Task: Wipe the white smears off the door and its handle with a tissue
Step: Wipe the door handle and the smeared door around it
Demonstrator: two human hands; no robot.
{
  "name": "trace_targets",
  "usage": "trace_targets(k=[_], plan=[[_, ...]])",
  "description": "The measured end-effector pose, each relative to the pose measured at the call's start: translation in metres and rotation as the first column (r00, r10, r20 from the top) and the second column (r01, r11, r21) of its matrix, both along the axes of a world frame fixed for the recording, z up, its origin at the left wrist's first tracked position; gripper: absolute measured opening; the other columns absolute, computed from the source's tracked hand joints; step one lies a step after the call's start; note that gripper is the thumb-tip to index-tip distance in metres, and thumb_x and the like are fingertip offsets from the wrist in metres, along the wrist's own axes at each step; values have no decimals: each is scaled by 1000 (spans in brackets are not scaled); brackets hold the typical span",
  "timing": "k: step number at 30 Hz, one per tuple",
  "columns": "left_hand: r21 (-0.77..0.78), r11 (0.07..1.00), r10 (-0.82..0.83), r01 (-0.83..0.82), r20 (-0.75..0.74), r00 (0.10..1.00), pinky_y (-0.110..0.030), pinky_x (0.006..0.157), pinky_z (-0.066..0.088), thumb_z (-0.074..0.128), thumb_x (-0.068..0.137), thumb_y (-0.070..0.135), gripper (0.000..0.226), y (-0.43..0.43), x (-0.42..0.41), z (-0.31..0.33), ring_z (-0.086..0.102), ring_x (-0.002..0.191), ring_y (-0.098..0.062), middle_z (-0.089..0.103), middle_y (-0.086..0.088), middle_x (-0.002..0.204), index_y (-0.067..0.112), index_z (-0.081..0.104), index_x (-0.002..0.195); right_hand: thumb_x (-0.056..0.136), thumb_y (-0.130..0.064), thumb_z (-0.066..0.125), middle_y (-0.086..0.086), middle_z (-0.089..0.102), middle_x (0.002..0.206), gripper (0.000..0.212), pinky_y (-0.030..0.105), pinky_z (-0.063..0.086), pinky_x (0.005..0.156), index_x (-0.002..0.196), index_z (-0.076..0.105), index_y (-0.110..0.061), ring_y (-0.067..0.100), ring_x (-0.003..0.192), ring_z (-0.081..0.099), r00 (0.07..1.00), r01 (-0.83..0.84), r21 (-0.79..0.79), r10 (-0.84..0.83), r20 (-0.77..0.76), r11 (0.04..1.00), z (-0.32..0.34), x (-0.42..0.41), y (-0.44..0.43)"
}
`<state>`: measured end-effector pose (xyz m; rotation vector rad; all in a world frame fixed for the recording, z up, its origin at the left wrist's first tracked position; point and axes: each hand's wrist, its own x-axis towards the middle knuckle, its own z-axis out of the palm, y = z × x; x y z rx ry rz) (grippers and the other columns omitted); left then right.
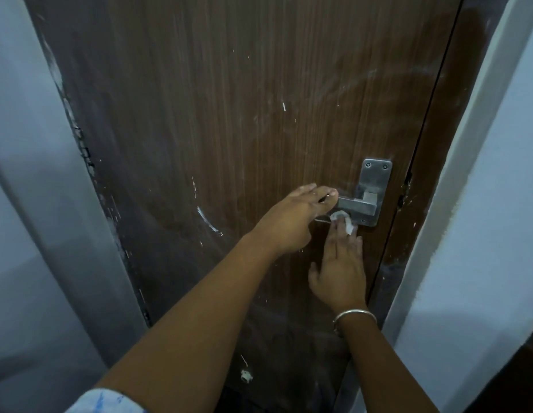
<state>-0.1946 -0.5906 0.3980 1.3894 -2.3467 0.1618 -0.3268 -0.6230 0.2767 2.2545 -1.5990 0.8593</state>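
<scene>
A brown wooden door (229, 114) fills the view, marked with white smears; a curved one (207, 220) lies left of the handle. The grey metal lever handle (357, 205) sits on a plate at the door's right side. My left hand (292, 219) grips the free end of the lever. My right hand (341, 269) reaches up from below and presses a small crumpled white tissue (345, 222) against the underside of the lever with its fingertips.
The dark door frame (432, 174) runs down the right, with a pale wall (482, 219) beyond it. Another pale wall (35, 204) stands on the left. A white blob (245, 376) marks the door low down. A metal bangle (353, 315) circles my right wrist.
</scene>
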Motion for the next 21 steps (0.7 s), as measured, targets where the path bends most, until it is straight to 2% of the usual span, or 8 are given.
trace_targets(k=[4, 6, 8, 12, 14, 16, 18, 21], plan=[[-7, 1000, -10, 10, 1, 1000, -33, 116, 14, 47, 78, -14, 78, 1, -1, 2, 10, 144, -25, 21, -3, 155, 15, 22, 146, 61, -19, 69, 20, 27, 150, 92, 46, 12, 112, 141, 29, 5, 37, 140, 14, 965, -95, 25, 98, -245, 995, -10, -4, 3], [-19, 1000, -5, 5, -2, 1000, -29, 113, 12, 47, 79, -13, 76, 2, -2, 2, 10, 144, -25, 21, -3, 155, 14, 22, 146, 60, -17, 70, 16, 30, 150, 90, 46, 15, 111, 140, 35, 2, 35, 140, 21, 935, -123, 12, 120, -334, 992, -8, -11, 1], [-8, 1000, -1, 1, -9, 1000, -29, 114, 13, 45, 79, -14, 77, 2, -3, 1, 9, 144, -25, 20, -1, 155, 15, 22, 146, 58, -18, 72, 15, 33, 149, 92, 48, 16, 110, 140, 34, 0, 34, 138, 28, 951, -79, -30, 66, -303, 996, -2, -16, -3], [20, 1000, 15, -14, -2, 1000, -35, 117, 17, 44, 78, -16, 80, 2, -3, 3, 8, 144, -23, 19, 0, 156, 16, 21, 147, 60, -24, 71, 19, 31, 149, 92, 50, 14, 111, 140, 32, 2, 37, 138, 25, 988, -4, -39, -2, -157, 999, 2, -8, -3], [24, 1000, 4, -4, 10, 1000, -35, 117, 17, 46, 79, -15, 79, 3, -3, 5, 8, 144, -24, 19, -2, 156, 16, 20, 147, 60, -23, 69, 19, 29, 150, 93, 47, 13, 112, 141, 31, 3, 38, 140, 18, 972, -73, 7, 73, -223, 997, -5, -4, 1], [20, 1000, 3, -4, 16, 1000, -33, 116, 17, 48, 80, -12, 78, 4, -2, 5, 8, 144, -23, 19, -2, 156, 16, 20, 147, 62, -24, 68, 15, 29, 151, 92, 45, 10, 113, 142, 31, 1, 33, 141, 13, 926, -124, 53, 135, -352, 991, -9, -5, 5], [28, 1000, 6, -7, 14, 1000, -33, 116, 17, 48, 80, -12, 79, 5, -2, 6, 7, 144, -23, 18, -2, 156, 17, 19, 147, 59, -22, 71, 14, 35, 148, 91, 46, 15, 112, 140, 36, 0, 31, 140, 21, 919, -105, 19, 104, -381, 994, -5, -10, 2], [48, 999, 18, -18, 7, 1000, -33, 117, 15, 46, 78, -16, 81, 4, -3, 6, 6, 145, -22, 16, 0, 157, 18, 19, 147, 62, -20, 69, 16, 29, 150, 92, 46, 15, 113, 142, 29, -1, 34, 140, 22, 979, -19, -34, 12, -205, 999, 7, -10, -3]])
